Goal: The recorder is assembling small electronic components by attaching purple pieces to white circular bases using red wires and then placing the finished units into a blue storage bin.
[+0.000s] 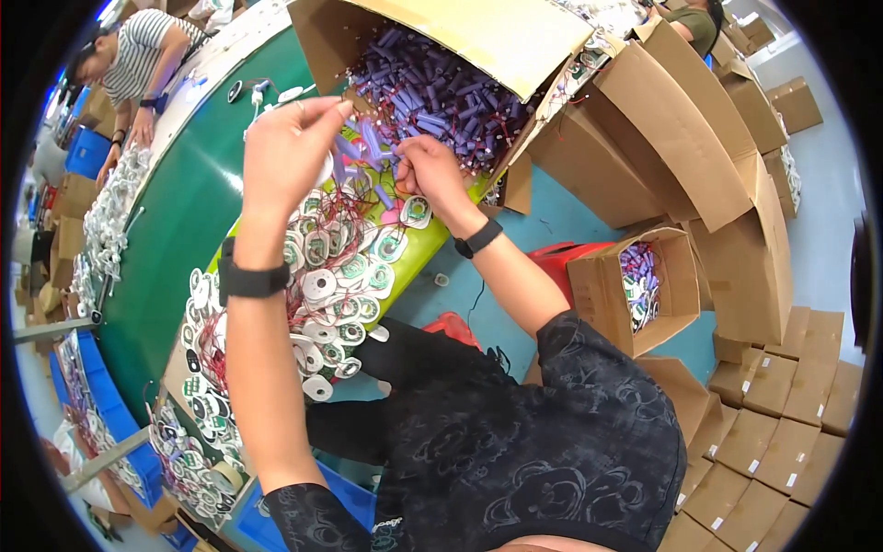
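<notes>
The left hand (290,156) is raised beside the mouth of an open carton (460,32), its thumb and forefinger drawn together at the tips; whether anything thin is pinched there cannot be told. The right hand (432,175) is held lower and just to the right, its fingers curled inward near the purple cylinders (451,92); its grasp is partly hidden, and whether a cylinder is gripped cannot be told. The cylinders are heaped inside the carton, with a few spilled out between and below the hands; red wires (340,221) are tangled among them.

Small white labels are seen on the stacked boxes (773,414) at the right, too small to be read; pale lettering is borne by the black patterned shirt (543,442).

The carton is made of plain brown cardboard; flat, rounded white pieces (320,285), some with green ring-shaped faces, are piled loosely below the hands, partly over a smooth yellow-green surface (428,247); a glossy green tabletop (198,175) is seen at the left.
</notes>
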Demonstrator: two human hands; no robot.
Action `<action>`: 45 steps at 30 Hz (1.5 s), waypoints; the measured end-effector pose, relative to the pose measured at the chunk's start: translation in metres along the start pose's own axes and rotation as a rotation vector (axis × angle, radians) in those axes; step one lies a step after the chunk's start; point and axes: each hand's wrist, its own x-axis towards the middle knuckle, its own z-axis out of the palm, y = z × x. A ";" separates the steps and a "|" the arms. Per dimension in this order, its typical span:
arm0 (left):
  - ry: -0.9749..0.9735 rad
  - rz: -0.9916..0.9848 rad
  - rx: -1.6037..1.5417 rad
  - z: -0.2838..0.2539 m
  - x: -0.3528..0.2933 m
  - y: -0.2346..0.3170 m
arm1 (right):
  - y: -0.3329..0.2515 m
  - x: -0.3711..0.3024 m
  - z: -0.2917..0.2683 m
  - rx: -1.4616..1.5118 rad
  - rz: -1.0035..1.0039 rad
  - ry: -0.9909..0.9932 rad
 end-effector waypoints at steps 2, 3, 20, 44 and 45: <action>-0.097 -0.005 -0.015 -0.003 0.007 -0.008 | -0.005 0.000 0.004 -0.016 0.012 -0.068; -0.098 0.103 0.224 0.001 0.011 -0.008 | -0.008 0.002 0.001 -0.016 0.005 -0.070; -0.183 -0.006 0.125 0.024 0.043 -0.044 | 0.016 0.026 -0.019 -0.089 -0.025 0.072; 0.055 -0.160 0.192 0.061 0.061 -0.091 | 0.031 0.022 -0.022 -0.741 -0.736 0.254; 0.053 -0.206 0.176 0.067 0.060 -0.096 | 0.030 0.015 -0.018 -0.743 -0.736 0.248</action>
